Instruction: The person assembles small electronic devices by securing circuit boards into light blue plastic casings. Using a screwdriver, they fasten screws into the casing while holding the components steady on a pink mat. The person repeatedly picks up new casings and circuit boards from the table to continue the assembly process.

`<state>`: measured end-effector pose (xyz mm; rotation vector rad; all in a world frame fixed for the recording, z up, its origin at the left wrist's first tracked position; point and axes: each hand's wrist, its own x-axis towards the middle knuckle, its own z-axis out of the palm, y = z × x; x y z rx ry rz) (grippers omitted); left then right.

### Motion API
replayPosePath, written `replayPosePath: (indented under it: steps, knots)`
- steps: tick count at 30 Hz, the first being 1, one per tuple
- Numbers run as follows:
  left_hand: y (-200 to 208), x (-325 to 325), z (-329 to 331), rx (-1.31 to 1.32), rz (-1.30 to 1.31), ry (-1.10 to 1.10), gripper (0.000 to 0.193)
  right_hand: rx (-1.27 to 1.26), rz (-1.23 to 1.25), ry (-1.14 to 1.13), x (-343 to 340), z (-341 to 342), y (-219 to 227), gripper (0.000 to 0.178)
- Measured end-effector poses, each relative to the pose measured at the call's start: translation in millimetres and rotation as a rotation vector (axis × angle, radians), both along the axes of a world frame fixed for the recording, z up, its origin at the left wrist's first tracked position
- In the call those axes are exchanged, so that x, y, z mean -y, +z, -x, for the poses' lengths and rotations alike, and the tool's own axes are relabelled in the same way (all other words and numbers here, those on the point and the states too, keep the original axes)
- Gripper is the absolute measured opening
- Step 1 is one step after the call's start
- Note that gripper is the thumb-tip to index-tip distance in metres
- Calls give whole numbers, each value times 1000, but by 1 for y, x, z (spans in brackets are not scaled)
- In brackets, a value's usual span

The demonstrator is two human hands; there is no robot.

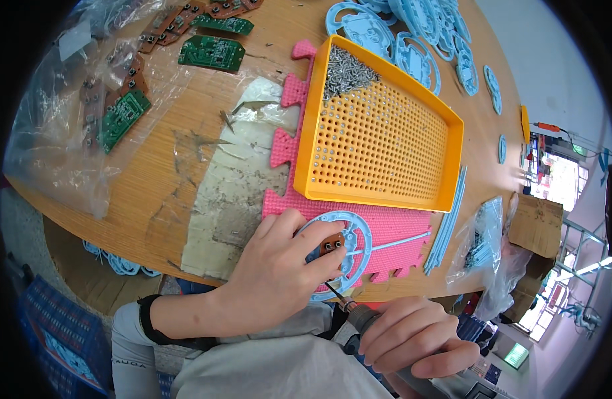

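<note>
1. Far left, a clear plastic bag (60,153) sprawls on the table (153,223), circuit boards showing through it.
2. Just beside it, up top, a green circuit board (211,53) lies bare on the wood.
3. Here's the left hand (273,266), palm down, thumb and forefinger partly closed with a brown circuit board (331,246) between them!
4. That board sits in a round blue frame (350,239), at the near edge of the pink foam mat (402,253).
5. Above, a yellow tray (379,201) rests tilted across the mat, small screws (346,72) heaped in its far left corner.
6. And the right hand (412,336): fingers wrapped tightly round a screwdriver (362,316), its tip by the frame's near rim; contact, cannot tell.
7. Rightward, blue rods (445,223) lie bunched; beyond them, a cardboard box (536,225).
</note>
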<state>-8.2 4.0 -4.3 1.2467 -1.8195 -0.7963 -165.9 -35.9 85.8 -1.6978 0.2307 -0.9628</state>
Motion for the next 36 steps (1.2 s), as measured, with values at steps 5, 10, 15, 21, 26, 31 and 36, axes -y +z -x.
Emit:
replayPosePath:
  steps: [5,10,15,21,26,31,36]
  knots:
    - [-1,0,-1,22,3,-17,32,44,-27,185,3,9,-11,18]
    - [0,0,-2,33,11,-21,31,4,-93,228,5,4,-7,14]
    - [-1,0,-3,37,17,-32,30,6,-83,269,11,0,-11,13]
    - [-2,0,-4,27,-3,-45,33,206,-170,458,42,-5,-9,10]
    - [-3,2,-2,-3,17,-53,35,226,59,-175,50,-7,17,44]
    - [-5,0,-4,-5,16,-34,34,165,64,-118,105,-36,-6,70]
    - [-3,1,-4,6,6,-41,33,132,104,-133,133,-46,-24,72]
